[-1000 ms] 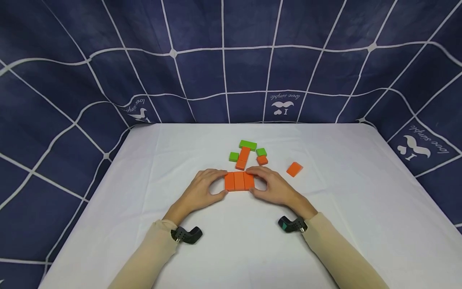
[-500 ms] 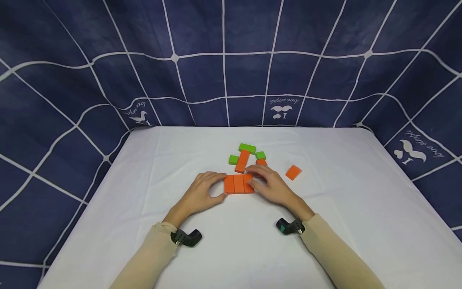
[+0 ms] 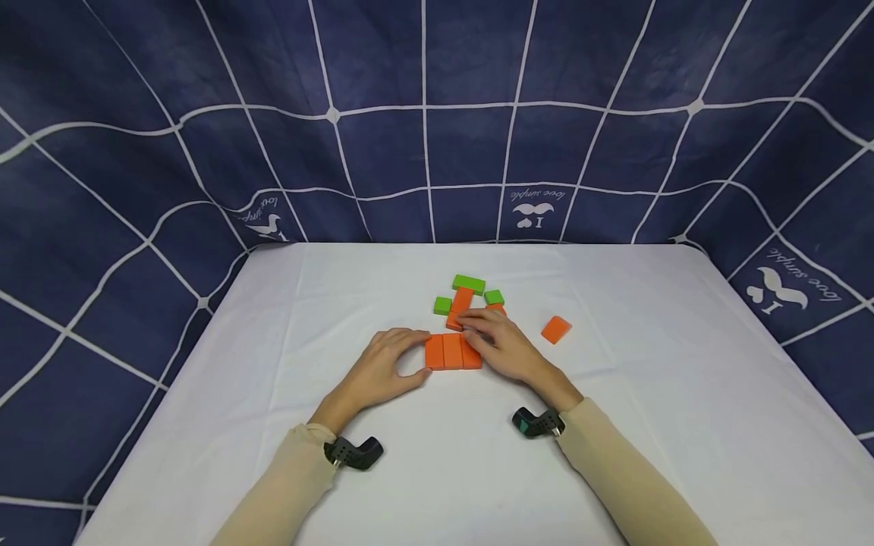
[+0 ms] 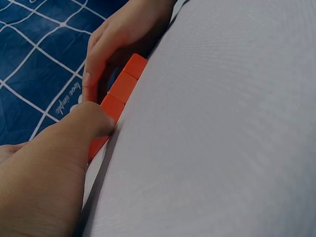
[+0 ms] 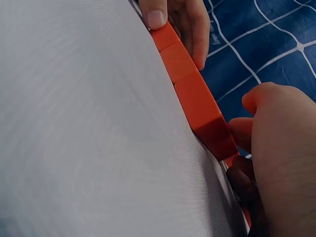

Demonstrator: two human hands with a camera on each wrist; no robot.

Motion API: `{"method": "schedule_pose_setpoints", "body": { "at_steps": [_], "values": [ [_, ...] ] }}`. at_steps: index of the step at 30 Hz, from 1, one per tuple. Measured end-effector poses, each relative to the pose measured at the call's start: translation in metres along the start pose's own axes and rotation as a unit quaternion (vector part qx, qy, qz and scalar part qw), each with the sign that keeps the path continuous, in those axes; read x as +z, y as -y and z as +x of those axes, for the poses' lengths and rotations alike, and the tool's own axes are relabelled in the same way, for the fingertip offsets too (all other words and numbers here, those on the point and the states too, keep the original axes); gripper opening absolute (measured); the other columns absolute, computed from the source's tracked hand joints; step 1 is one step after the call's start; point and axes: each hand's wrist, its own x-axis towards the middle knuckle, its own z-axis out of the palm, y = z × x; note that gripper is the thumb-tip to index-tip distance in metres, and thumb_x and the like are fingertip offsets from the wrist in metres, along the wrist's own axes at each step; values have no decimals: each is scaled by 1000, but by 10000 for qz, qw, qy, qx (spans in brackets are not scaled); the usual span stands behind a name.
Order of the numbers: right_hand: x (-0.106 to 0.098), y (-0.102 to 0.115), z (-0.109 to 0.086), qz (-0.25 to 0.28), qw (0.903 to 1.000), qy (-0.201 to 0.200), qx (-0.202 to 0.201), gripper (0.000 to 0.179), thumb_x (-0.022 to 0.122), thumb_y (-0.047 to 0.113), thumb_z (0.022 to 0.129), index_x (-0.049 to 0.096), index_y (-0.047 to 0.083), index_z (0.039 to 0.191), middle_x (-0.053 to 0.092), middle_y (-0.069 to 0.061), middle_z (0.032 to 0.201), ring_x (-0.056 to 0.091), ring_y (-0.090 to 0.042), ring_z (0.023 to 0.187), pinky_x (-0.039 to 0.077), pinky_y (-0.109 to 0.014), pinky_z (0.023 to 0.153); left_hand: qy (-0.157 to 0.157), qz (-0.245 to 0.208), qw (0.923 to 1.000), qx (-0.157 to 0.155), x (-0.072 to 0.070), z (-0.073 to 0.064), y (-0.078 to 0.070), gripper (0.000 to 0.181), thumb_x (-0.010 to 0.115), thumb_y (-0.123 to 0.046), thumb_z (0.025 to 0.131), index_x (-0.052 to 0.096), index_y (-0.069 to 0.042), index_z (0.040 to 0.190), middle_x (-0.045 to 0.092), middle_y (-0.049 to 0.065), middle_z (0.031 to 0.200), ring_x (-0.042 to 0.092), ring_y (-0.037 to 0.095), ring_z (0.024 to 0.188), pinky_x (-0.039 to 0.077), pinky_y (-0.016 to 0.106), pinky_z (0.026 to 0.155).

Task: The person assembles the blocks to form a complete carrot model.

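Note:
Three orange blocks [image 3: 453, 352] lie side by side in a row on the white table. My left hand [image 3: 378, 368] holds the row's left block, thumb at its near end and fingers at its far end; the right wrist view shows that thumb [image 5: 156, 19] on the block. My right hand [image 3: 505, 349] is over the row's right block, partly hiding it. Its fingertips reach the near end of an orange column [image 3: 460, 302] behind the row. Its thumb is above the row, apart from the fingers. Whether the fingertips touch the column is hard to tell.
A long green block [image 3: 469, 284] lies across the column's far end. Small green blocks stand left [image 3: 442, 305] and right [image 3: 494, 297] of it. A small orange block [image 3: 496, 309] is partly behind my right hand. Another orange block [image 3: 556, 329] lies farther right.
My right hand has left the row's right block and shifted left and away, its fingertips now by the orange column. My left hand stays on the left block. The view has tilted slightly up.

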Motion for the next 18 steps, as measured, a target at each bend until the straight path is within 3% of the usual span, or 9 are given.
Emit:
{"method": "schedule_pose_setpoints", "body": {
  "at_steps": [8, 15, 18],
  "values": [
    [0, -2, -1, -93, 9987, -481, 104, 29, 57, 24, 105, 73, 11, 126, 65, -5, 136, 57, -26, 133, 43, -47, 114, -1, 5, 10000, 1, 2, 1, -1, 57, 76, -40, 89, 64, -16, 140, 67, 1, 137, 55, 24, 132, 40, 47, 114],
    [-2, -5, 0, -226, 9954, -851, 389, 26, 57, 20, 104, 74, 10, 120, 67, -6, 133, 55, -29, 137, 37, -48, 120, -7, 23, 10000, -6, 1, 1, -2, 57, 77, -40, 89, 64, -16, 139, 67, 2, 137, 56, 24, 132, 41, 47, 113],
    [-4, -7, 0, -303, 9940, -985, 358, 24, 60, 17, 101, 75, 9, 118, 69, -8, 130, 60, -29, 129, 44, -48, 114, 12, 23, 10000, -20, 0, 1, -2, 57, 76, -40, 89, 64, -16, 140, 66, 2, 138, 55, 24, 132, 40, 47, 113]
  ]
}}
